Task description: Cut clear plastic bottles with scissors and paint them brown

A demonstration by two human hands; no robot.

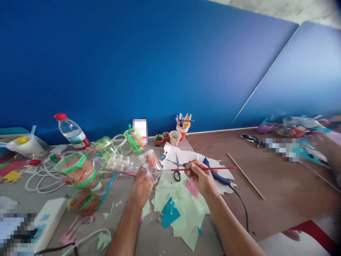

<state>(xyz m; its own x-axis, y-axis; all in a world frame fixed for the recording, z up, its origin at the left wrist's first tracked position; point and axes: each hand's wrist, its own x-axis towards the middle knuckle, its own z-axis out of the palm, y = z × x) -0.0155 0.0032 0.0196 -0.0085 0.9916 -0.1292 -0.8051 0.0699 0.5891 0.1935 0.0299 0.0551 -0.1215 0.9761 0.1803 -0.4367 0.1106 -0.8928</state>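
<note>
Here we are, mid-coat by the look of it: the clear plastic cup (150,166) sits up in my left hand (141,185), tilted, with a reddish-brown patch across part of it. I'd call that partly done, since a good share of the wall looks bare; whether the colour is inside or out, I can't tell. Left of my fingers, a container with green bands (77,172) and a smaller banded piece (84,203) already wear a similar brown. Now the grip: my left fingers curl round the cup's lower end, thumb at the near side, some fingertips hidden. My right hand (200,175) pinches the red brush (222,168) between thumb and fingers, nearly closed, bristles right at the cup; contact is too fine to call. Beyond my fingers stand 2 small paint pots (162,138), and just under the brush lie the scissors (177,175).
</note>
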